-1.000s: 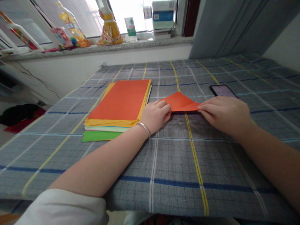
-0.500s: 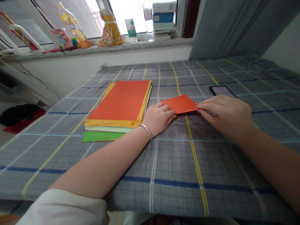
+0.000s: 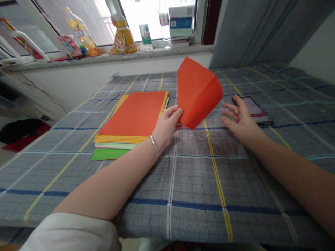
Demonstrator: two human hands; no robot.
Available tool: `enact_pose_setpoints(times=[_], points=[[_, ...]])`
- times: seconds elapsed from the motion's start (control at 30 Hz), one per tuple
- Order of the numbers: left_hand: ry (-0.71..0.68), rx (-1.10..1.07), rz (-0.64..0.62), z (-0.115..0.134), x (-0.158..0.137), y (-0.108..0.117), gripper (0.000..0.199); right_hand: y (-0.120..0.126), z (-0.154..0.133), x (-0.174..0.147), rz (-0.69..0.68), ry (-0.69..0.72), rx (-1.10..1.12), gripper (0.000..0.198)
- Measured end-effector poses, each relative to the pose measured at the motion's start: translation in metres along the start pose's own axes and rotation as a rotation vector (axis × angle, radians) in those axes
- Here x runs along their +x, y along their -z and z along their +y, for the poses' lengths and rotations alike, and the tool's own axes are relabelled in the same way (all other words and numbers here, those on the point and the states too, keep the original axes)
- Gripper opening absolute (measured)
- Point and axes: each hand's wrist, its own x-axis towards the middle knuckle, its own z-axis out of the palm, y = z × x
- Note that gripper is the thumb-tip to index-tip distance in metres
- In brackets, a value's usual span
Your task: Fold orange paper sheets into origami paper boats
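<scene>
A sheet of orange-red paper with a crease across it is raised above the table, tilted and partly opened out. My left hand pinches its lower left corner between thumb and fingers. To the right of the paper, my right hand is apart from it, fingers spread and holding nothing. Just behind that hand lies a phone, partly covered by the fingers. Left of my left hand sits a stack of coloured paper, orange-red on top, with yellow, pale and green sheets showing below.
A grey checked cloth covers the table. Along the windowsill stand a juice bottle, a yellow container, a white-and-green tube and stacked boxes. A grey curtain hangs at the back right.
The folded paper has been lifted off the table by my left hand and has partly unfolded. My right hand has let go of it and opened, moving slightly away.
</scene>
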Motion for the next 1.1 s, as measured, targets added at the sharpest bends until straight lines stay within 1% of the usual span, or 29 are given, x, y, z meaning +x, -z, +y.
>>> enact_pose_setpoints(times=[0.07, 0.1, 0.17, 0.23, 0.3, 0.37, 0.43, 0.5, 0.53, 0.57, 0.6, 0.63, 0.7, 0.73, 0.77, 0.8, 0.83, 0.87, 0.93, 1.03, 1.1], points=[[0.089, -0.087, -0.054, 0.003, -0.004, -0.004, 0.029, -0.004, -0.001, 0.000, -0.093, -0.031, 0.053, 0.082], [0.127, -0.107, -0.079, 0.005, -0.006, -0.007, 0.028, -0.005, -0.003, -0.001, -0.119, -0.049, 0.070, 0.079], [0.187, -0.122, -0.122, 0.007, -0.009, -0.011, 0.023, -0.007, -0.005, 0.000, -0.122, -0.115, 0.124, 0.077], [0.215, -0.087, -0.146, 0.007, -0.011, -0.014, 0.018, -0.006, -0.005, 0.000, -0.092, -0.223, 0.210, 0.083], [0.204, 0.015, -0.143, 0.006, -0.012, -0.015, 0.015, -0.003, -0.004, 0.002, -0.059, -0.342, 0.266, 0.096], [0.179, 0.160, -0.143, 0.006, -0.012, -0.014, 0.025, 0.001, -0.003, 0.003, -0.031, -0.443, 0.273, 0.110], [0.166, 0.296, -0.135, 0.007, -0.012, -0.012, 0.053, 0.006, -0.003, 0.005, -0.003, -0.519, 0.286, 0.118], [0.191, 0.413, -0.135, 0.009, -0.013, -0.010, 0.081, 0.009, -0.004, 0.006, 0.007, -0.563, 0.311, 0.122], [0.202, 0.475, -0.138, 0.010, -0.013, -0.008, 0.087, 0.011, -0.005, 0.006, 0.001, -0.575, 0.310, 0.122], [0.191, 0.550, -0.140, 0.010, -0.013, -0.006, 0.086, 0.012, -0.005, 0.007, -0.013, -0.578, 0.293, 0.122], [0.148, 0.639, -0.139, 0.010, -0.013, -0.004, 0.077, 0.014, -0.005, 0.007, -0.033, -0.572, 0.261, 0.122], [0.066, 0.740, -0.135, 0.009, -0.013, -0.002, 0.064, 0.015, -0.004, 0.007, -0.057, -0.557, 0.217, 0.122], [-0.185, 0.960, -0.132, 0.005, -0.012, 0.001, 0.038, 0.018, -0.002, 0.007, -0.098, -0.494, 0.089, 0.118], [-0.317, 1.063, -0.143, 0.003, -0.012, 0.003, 0.032, 0.019, 0.000, 0.007, -0.115, -0.444, 0.000, 0.114], [-0.429, 1.152, -0.164, 0.001, -0.013, 0.004, 0.031, 0.021, 0.001, 0.006, -0.131, -0.385, -0.104, 0.107], [-0.509, 1.231, -0.192, -0.002, -0.013, 0.005, 0.032, 0.022, 0.003, 0.005, -0.145, -0.320, -0.218, 0.099], [-0.555, 1.300, -0.218, -0.004, -0.014, 0.006, 0.034, 0.022, 0.004, 0.004, -0.162, -0.252, -0.327, 0.089], [-0.566, 1.359, -0.241, -0.006, -0.014, 0.006, 0.037, 0.023, 0.005, 0.003, -0.180, -0.181, -0.421, 0.078], [-0.517, 1.443, -0.291, -0.010, -0.015, 0.007, 0.044, 0.024, 0.006, 0.000, -0.225, -0.028, -0.552, 0.065], [-0.404, 1.512, -0.362, -0.014, -0.015, 0.007, 0.048, 0.027, 0.003, -0.004, -0.321, 0.253, -0.676, 0.056], [-0.372, 1.527, -0.384, -0.015, -0.014, 0.007, 0.050, 0.030, -0.001, -0.005, -0.399, 0.423, -0.723, 0.053]])
